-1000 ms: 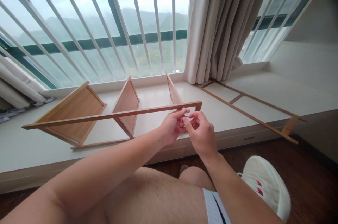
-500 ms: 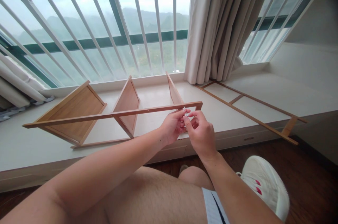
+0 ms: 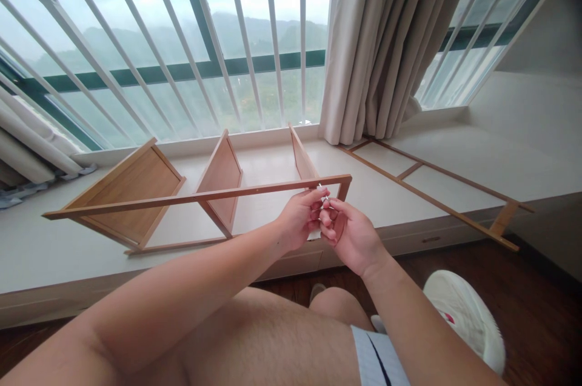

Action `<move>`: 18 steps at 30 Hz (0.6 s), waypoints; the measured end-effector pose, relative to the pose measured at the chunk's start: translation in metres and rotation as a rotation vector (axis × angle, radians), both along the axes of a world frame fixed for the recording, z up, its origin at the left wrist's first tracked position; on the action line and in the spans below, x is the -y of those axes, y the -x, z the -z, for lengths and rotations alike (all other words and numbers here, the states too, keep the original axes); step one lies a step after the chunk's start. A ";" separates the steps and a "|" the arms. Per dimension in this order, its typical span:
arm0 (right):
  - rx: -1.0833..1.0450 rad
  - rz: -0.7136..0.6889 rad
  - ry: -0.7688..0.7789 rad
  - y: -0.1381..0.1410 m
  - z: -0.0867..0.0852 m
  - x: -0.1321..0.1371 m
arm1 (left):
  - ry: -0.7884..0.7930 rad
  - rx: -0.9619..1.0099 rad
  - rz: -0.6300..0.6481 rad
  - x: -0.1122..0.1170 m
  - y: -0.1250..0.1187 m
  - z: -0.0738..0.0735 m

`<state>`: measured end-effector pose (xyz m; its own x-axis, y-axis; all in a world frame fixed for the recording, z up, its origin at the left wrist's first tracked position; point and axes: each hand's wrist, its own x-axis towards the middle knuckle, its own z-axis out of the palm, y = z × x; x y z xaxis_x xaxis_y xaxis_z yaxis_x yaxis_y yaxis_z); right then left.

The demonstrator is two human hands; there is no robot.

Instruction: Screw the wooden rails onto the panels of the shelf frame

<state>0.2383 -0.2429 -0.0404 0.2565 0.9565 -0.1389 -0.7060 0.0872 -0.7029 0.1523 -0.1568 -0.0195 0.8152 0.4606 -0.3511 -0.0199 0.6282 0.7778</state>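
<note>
A wooden shelf frame [image 3: 254, 189] with several panels lies on its side on the white sill. At its right end, a thin silvery metal rod, like a hex key [image 3: 324, 196], meets the upper rail. My left hand [image 3: 301, 216] is closed just below that rail, thumb and forefinger pinching near the rod's upper end. From the right, my right hand [image 3: 350, 231] pinches the rod's lower end, its other fingers curled with the palm partly turned up. Fingers hide part of the rod, and I cannot make out the screw or hole it meets.
A second wooden frame [image 3: 411, 171], ladder-shaped, lies to the right, its near end jutting past the sill [image 3: 268, 159]. Behind stand a white railing [image 3: 254, 40] and a beige curtain [image 3: 364, 46]. A white shoe [image 3: 468, 319] is at lower right, above the dark floor.
My right hand has turned, so its palm now faces up more and its fingers have shifted on the rod. My left hand stays almost where it was. The shoe has shifted slightly.
</note>
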 end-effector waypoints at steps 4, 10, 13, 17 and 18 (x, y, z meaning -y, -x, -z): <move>-0.025 0.006 0.013 -0.001 -0.002 0.003 | -0.009 -0.002 0.013 0.001 0.000 0.001; 0.173 0.137 0.021 0.004 0.000 0.004 | -0.022 0.028 -0.037 0.002 -0.003 0.005; 0.321 0.220 0.040 0.006 0.002 0.003 | -0.027 0.046 -0.039 0.000 -0.004 0.008; 0.564 0.326 0.049 0.007 0.008 0.001 | -0.043 0.080 -0.050 -0.003 -0.005 0.011; 0.618 0.347 0.051 0.007 0.009 0.001 | -0.040 0.083 -0.058 -0.004 -0.005 0.011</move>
